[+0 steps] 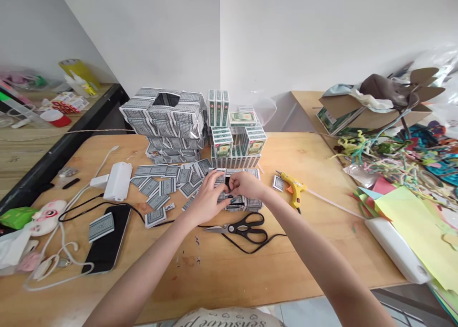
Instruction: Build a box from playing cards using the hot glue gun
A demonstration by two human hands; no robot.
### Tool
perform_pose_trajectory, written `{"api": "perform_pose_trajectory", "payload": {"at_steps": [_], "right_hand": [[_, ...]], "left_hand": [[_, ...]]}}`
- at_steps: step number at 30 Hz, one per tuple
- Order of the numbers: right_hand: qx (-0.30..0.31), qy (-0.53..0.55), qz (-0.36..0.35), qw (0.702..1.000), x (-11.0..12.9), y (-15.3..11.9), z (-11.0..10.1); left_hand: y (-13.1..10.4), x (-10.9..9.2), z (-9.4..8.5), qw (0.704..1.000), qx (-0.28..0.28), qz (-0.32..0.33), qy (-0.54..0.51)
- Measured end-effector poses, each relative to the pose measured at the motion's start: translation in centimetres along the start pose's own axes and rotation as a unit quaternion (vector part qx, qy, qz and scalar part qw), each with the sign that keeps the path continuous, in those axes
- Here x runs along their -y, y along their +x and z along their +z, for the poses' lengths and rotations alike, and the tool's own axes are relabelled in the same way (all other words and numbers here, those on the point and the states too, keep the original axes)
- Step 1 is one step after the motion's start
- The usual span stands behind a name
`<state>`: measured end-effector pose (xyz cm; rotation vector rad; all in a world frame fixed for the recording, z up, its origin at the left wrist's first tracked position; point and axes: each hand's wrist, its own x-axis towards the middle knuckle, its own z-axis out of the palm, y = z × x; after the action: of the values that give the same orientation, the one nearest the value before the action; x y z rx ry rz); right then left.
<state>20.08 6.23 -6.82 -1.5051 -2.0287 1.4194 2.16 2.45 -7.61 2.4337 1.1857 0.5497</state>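
Observation:
A low block built of grey-patterned playing cards (pixel 253 175) lies at the middle of the table. My left hand (pixel 211 195) grips its left end, fingers curled over the top and near side. At the dark opening in the block's centre, my right hand (pixel 246 184) pinches with fingertips together; what is between them is hidden. Loose playing cards (pixel 167 186) are scattered left of the block. Black-handled scissors (pixel 246 227) lie just in front of it. Beyond the loose cards stands a taller stacked structure of folded cards (pixel 138 110).
Boxed card decks (pixel 223 148) are stacked behind the block. A yellow glue gun (pixel 293 188) lies to the right, its cord leading to a white power strip (pixel 397 250). On the left are a phone (pixel 110 246) and a white adapter (pixel 118 181). Coloured paper (pixel 408 217) covers the right edge.

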Motion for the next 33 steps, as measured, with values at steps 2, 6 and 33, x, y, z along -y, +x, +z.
{"api": "perform_pose_trajectory", "payload": {"at_steps": [2,6,33], "right_hand": [[-0.002,0.004,-0.01,1.0,-0.1,0.11,-0.06],[0.0,0.014,-0.02,1.0,-0.38,0.2,-0.01],[-0.002,0.007,0.008,1.0,-0.14,0.16,-0.29]], "left_hand": [[-0.01,0.02,0.07,1.0,-0.004,0.0,-0.002],[-0.04,0.12,0.21,1.0,-0.011,0.003,-0.005],[-0.1,0.16,0.41,1.0,-0.009,-0.011,-0.02]]}}
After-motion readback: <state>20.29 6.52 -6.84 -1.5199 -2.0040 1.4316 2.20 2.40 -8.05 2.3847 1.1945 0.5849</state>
